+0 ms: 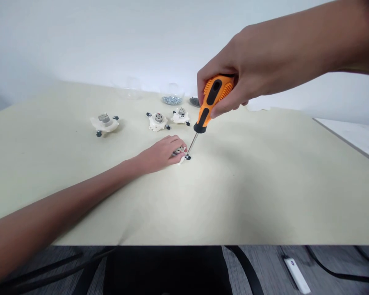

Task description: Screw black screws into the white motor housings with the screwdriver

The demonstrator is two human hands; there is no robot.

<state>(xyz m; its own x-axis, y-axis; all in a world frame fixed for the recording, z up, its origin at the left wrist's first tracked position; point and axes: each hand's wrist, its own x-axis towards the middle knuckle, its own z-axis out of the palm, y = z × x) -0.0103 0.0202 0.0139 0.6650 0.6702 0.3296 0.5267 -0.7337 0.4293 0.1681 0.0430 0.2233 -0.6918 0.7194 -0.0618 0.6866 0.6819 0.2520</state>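
Orange rubber-handled screwdriver (213, 100) squeezed in the right hand (224, 88) touches a black screw (187, 157); the left hand (161, 155) clamps a white plastic part (181, 159).

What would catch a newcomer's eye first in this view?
The bright orange-and-black screwdriver in the right hand stands out at upper centre, its steel tip on a small black fitting. Beside it, the left hand covers a white plastic part. Three similar white parts sit farther back on the cream table.
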